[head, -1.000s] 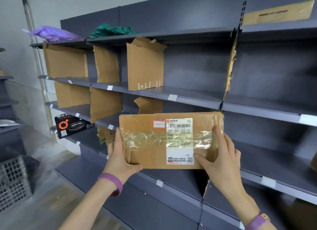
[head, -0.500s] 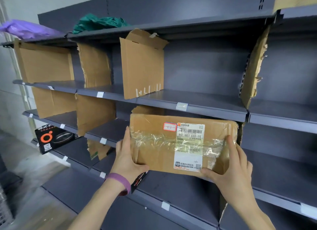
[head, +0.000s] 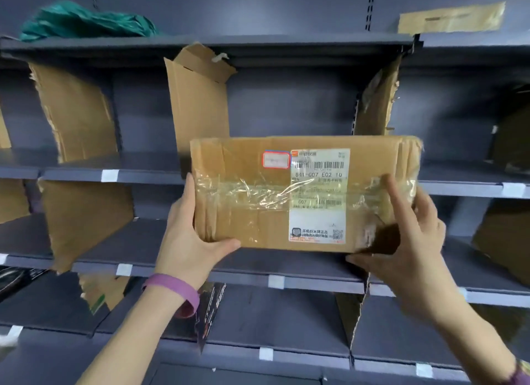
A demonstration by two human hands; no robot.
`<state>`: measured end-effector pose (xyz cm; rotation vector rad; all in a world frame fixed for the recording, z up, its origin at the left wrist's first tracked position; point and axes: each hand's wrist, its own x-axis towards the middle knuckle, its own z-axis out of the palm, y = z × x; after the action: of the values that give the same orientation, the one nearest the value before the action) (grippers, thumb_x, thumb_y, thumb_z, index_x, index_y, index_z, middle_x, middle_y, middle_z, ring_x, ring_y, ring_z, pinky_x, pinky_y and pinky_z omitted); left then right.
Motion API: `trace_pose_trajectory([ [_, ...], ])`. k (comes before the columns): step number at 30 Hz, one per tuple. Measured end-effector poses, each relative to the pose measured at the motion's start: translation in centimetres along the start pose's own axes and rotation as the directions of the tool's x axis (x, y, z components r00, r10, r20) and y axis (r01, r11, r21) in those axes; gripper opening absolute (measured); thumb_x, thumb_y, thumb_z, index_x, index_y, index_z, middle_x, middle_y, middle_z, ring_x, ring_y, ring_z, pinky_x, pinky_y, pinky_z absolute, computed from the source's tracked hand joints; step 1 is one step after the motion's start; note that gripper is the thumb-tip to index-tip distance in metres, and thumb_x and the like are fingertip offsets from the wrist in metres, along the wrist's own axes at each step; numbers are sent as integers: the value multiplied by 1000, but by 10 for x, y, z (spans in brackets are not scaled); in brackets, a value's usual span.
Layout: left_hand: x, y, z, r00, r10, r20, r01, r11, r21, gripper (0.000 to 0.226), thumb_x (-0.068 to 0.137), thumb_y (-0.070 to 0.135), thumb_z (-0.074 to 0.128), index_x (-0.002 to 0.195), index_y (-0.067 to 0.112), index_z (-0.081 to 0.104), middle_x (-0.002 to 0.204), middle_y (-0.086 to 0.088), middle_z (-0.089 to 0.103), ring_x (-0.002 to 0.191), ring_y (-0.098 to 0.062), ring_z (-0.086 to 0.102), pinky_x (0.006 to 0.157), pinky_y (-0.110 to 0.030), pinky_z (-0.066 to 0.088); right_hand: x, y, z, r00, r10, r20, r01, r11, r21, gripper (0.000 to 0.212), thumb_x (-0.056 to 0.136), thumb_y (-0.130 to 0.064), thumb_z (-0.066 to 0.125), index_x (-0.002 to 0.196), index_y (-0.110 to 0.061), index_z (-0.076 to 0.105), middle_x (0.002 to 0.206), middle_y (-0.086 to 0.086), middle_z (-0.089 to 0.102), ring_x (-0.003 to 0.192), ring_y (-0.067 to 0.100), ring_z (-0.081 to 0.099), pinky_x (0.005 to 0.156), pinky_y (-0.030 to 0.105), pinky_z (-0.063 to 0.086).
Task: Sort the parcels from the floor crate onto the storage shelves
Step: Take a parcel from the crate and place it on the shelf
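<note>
Both hands hold the parcel [head: 252,209] up in front of the shelves [head: 160,176]. It is a brown cardboard box wound with clear tape, its broad face turned to the camera. A white label [head: 318,195] with barcodes sits right of centre on that face, and a small red-edged sticker lies just beside the label's top left corner.

The left grip [head: 186,241] is clamped on the parcel's left end, with the thumb along the lower front edge and the fingers up the side. The right grip [head: 413,250] is clamped on the right end, with the thumb beneath the bottom edge, the forefinger laid up the front face and the other fingers round the end. A purple wristband [head: 175,290] is on the left wrist.

The parcel is level with the bay between two upright cardboard dividers [head: 198,103]. It seems to hang just above the shelf below, though I cannot tell whether its far edge touches.

A green bag [head: 86,20] lies on the top shelf at left and a brown envelope [head: 450,17] at right. A black box [head: 209,307] stands on a lower shelf, under the left wrist.
</note>
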<state>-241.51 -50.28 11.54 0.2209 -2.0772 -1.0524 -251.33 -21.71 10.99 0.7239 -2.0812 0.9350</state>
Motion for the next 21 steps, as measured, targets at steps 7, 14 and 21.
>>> trace_pose_trajectory([
  [7, 82, 31, -8, 993, 119, 0, -118, 984, -131, 115, 65, 22, 86, 150, 38, 11, 150, 16, 33, 135, -7, 37, 112, -41, 34, 89, -15, -7, 999, 26, -20, -26, 999, -21, 123, 52, -23, 92, 147, -46, 18, 153, 1, 16, 129, 25, 22, 104, 25, 10],
  [14, 152, 42, 13, 988, 152, -27, -154, 967, -204, 97, 68, 28, 84, 147, 28, 29, 142, 14, 44, 126, -4, 44, 102, -25, 41, 158, 13, -2, 996, 82, 32, -84, 995, 57, 104, 56, -42, 87, 144, -44, 31, 150, -4, 31, 132, 28, 29, 114, 46, 25],
  [21, 192, 39, 39, 985, 129, -117, -154, 960, -233, 70, 75, 39, 77, 137, 32, 44, 121, 21, 54, 104, 6, 53, 80, -11, 43, 199, 47, 24, 988, 112, 102, -135, 958, 254, 94, 48, -65, 76, 134, -33, 53, 132, -9, 52, 128, 15, 44, 107, 39, 40],
])
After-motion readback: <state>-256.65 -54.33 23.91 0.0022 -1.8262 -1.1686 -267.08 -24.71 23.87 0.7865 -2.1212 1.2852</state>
